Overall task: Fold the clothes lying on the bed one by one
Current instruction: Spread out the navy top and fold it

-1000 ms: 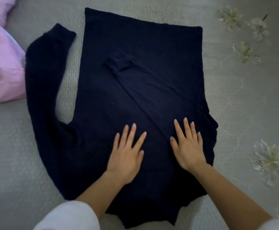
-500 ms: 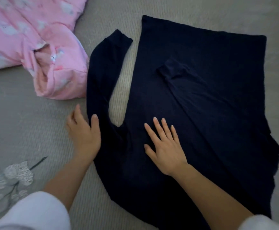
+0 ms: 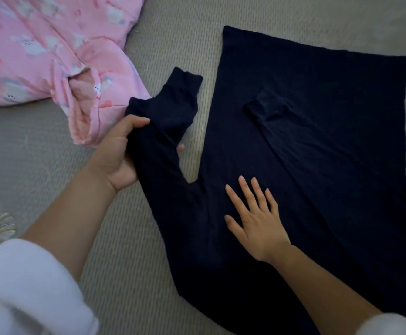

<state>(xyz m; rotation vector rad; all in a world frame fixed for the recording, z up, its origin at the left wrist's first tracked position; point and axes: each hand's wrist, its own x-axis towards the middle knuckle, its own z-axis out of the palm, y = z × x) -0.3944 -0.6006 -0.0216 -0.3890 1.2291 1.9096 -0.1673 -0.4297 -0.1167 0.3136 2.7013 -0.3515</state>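
my left hand [image 3: 117, 155] grips the sleeve [image 3: 173, 110] of the navy sweater [image 3: 318, 141] spread on the bed [image 3: 148, 262], near a pink garment [image 3: 40, 56]. my right hand [image 3: 255, 218] presses flat on it, fingers [image 3: 245, 189] straight.

Dark navy long-sleeve top [image 3: 330, 146] lies spread flat, taking up the middle and pretty much the whole 3 o'clock side. Its folded sleeve [image 3: 298, 136] runs diagonally across the body, cuff pointing to about 11 o'clock. The loose sleeve [image 3: 173, 110], out at 10 o'clock of the body, is bunched and raised a bit, gripped by the left hand [image 3: 117, 155]. The right hand [image 3: 257, 221] lies flat on the top's lower part. A crumpled pink garment [image 3: 40, 56] with little white animal prints sits at 10 o'clock, right beside the loose sleeve.
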